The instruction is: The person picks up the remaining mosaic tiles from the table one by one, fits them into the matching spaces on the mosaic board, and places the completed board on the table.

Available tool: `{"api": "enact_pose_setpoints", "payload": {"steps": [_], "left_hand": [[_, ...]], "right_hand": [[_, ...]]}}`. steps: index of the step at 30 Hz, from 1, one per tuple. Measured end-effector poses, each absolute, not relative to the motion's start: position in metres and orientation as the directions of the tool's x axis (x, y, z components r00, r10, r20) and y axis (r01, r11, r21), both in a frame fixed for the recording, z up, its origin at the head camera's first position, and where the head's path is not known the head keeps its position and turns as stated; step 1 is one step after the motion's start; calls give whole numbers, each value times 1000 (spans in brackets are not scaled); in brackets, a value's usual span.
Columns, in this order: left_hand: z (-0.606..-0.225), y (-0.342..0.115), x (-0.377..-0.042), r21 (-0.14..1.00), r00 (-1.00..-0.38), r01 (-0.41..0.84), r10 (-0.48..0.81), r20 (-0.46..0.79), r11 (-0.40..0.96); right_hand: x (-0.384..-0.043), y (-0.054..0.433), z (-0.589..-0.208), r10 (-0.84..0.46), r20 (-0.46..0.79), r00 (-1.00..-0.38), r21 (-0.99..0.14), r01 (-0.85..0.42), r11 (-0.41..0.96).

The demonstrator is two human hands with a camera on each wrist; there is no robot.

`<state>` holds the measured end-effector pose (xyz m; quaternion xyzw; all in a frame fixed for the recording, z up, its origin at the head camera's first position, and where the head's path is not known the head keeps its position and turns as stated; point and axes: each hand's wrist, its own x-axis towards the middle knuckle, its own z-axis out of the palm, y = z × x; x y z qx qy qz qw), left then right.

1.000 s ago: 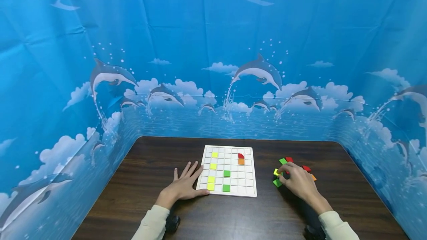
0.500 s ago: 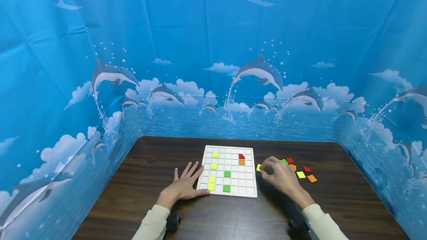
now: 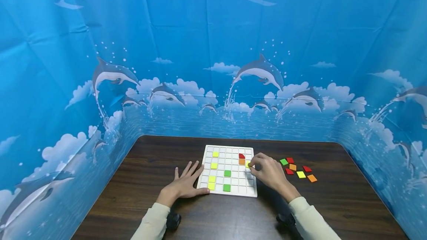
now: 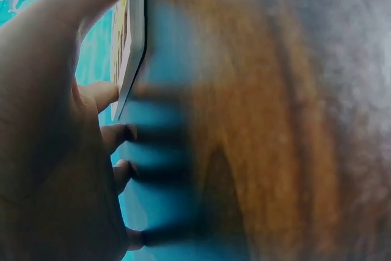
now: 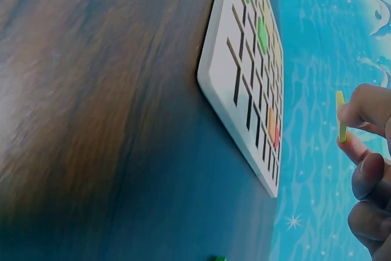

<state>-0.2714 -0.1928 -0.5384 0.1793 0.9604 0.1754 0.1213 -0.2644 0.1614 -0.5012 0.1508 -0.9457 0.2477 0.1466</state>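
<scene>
A white gridded board (image 3: pixel 236 186) lies on the dark wooden table. Yellow, green, orange and red tiles sit in some of its cells. My left hand (image 3: pixel 182 187) is spread flat at the board's left side, thumb and fingertips touching its edge. In the head view my right hand (image 3: pixel 271 171) is over the board's right edge, pinching a yellow tile (image 5: pixel 341 116) between thumb and finger. The right wrist view shows that tile held above the board, apart from it. Close by on the board are an orange tile (image 3: pixel 241 162) and a red quarter-round tile (image 3: pixel 241 156).
Right of the board lie several loose tiles, among them a green one (image 3: pixel 284 162), a yellow one (image 3: pixel 301 175) and an orange one (image 3: pixel 312 178). A blue dolphin-print curtain (image 3: pixel 207 47) surrounds the table (image 3: pixel 213 217) at the back and sides.
My right hand has picked up a yellow tile from the loose pile and carried it left to over the board's right side. The left hand has stayed in place.
</scene>
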Motion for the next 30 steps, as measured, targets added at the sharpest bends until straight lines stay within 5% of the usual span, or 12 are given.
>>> {"api": "enact_pose_setpoints", "payload": {"steps": [30], "left_hand": [[-531,-190,-269,341,-906,283,366,-211,897]], "right_hand": [[-296,108,-504,-331,361,-872,-396,-465,792]]}}
